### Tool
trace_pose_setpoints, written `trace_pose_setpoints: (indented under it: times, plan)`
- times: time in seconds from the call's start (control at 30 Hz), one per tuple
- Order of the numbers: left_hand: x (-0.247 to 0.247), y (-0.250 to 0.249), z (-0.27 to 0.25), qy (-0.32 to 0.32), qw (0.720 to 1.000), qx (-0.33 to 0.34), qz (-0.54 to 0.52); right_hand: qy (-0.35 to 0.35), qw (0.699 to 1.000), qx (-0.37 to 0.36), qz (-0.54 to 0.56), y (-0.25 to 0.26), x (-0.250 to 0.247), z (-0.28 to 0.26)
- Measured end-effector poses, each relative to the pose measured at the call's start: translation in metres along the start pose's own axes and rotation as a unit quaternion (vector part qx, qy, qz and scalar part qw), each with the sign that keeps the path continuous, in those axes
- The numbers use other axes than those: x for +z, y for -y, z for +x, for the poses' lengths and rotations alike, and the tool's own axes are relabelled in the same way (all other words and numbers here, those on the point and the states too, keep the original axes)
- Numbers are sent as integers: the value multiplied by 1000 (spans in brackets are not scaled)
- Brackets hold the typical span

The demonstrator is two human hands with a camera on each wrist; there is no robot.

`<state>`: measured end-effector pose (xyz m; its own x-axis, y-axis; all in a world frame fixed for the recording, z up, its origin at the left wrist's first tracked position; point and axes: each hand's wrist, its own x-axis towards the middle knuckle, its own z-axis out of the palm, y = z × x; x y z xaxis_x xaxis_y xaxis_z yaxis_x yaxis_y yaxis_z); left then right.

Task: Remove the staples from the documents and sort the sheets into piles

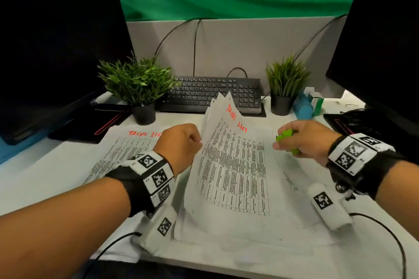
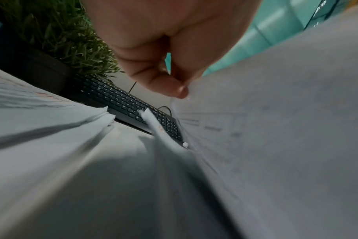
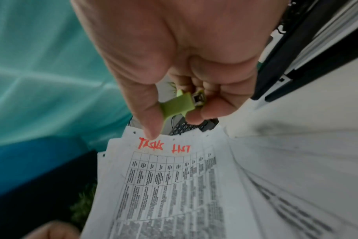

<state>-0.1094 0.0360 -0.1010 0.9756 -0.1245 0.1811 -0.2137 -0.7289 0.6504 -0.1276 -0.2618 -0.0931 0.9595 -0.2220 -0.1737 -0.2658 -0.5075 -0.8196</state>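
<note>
left hand (image 1: 181, 142) pinches lifted sheets (image 1: 229, 154) to peel them apart | right hand (image 1: 301, 140) grips green staple remover (image 1: 286, 140), ready | sorted pile (image 1: 122, 149) on desk (image 1: 34, 179)

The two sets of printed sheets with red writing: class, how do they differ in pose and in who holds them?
The left pile lies flat on the desk; the lifted sheets stand tilted, their tops fanned apart. No hand holds the left pile, though the left wrist is over it; the left hand pinches the lifted sheets' edge. Both carry printed tables under a red handwritten heading.
</note>
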Motion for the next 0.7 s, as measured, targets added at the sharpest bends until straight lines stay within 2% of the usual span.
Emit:
trace_pose_setpoints:
  times: [0.1, 0.2, 0.3, 0.43, 0.57, 0.63, 0.7]
  plan:
    - [-4, 1, 0, -8, 998, 33, -55, 15, 989, 32, 147, -3, -8, 0]
    - [-13, -1, 2, -25, 989, 46, -139, 41, 985, 29, 167, -2, -16, -5]
    - [-23, -4, 0, -11, 973, 18, -229, 87, 978, 10, 189, 0, -19, -14]
    - [-28, -8, -5, -1, 941, -5, -339, 141, 956, -61, 248, 3, -15, -17]
    - [-38, -14, -8, 17, 918, -29, -394, 97, 930, -159, 316, 17, -11, -19]
    - [-47, -21, -7, 66, 894, -40, -442, 92, 927, -208, 299, 28, -20, -23]
    - [-56, -27, -3, 92, 879, -31, -467, 101, 936, -250, 227, 39, -33, -28]
